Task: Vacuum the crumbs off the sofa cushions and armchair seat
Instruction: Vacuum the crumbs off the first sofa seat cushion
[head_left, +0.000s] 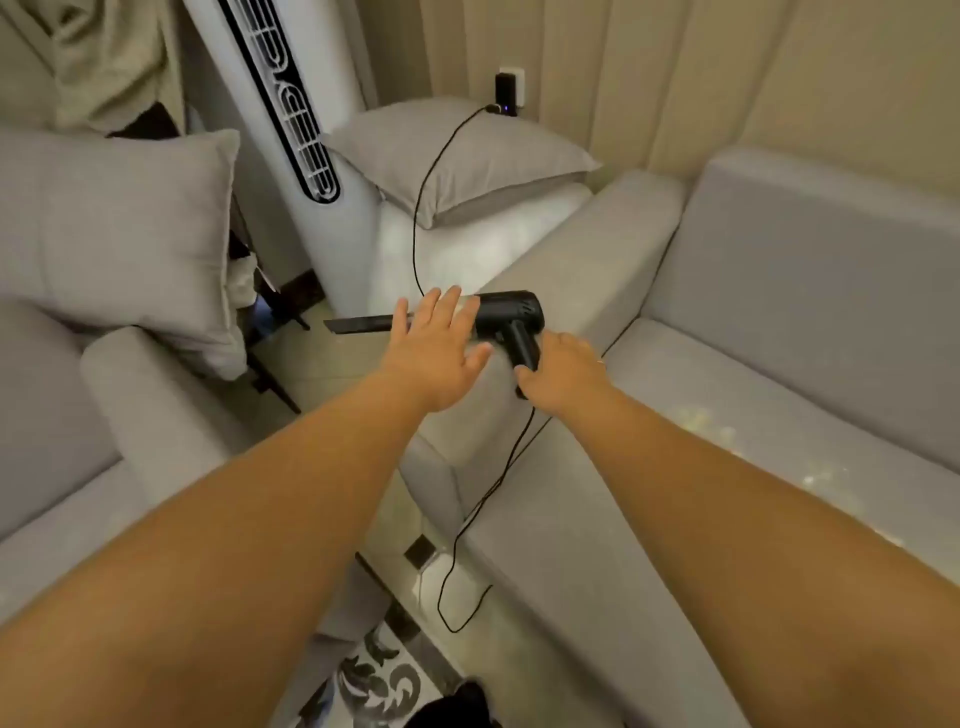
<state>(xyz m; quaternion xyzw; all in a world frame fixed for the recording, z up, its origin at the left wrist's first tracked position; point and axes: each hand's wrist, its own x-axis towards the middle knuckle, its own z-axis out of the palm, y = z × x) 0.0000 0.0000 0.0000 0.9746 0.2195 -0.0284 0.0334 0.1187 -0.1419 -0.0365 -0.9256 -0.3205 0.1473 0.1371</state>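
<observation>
A black handheld vacuum lies on the grey sofa's armrest, its flat nozzle pointing left. My right hand grips its handle. With straight fingers, my left hand hovers flat over the vacuum's body. Pale crumbs are scattered on the sofa seat cushion at the right. The armchair is at the left.
A black cord runs from a wall plug over a grey pillow, then drops from the vacuum's handle to the floor. A white tower fan stands between armchair and sofa. Another grey pillow leans on the armchair.
</observation>
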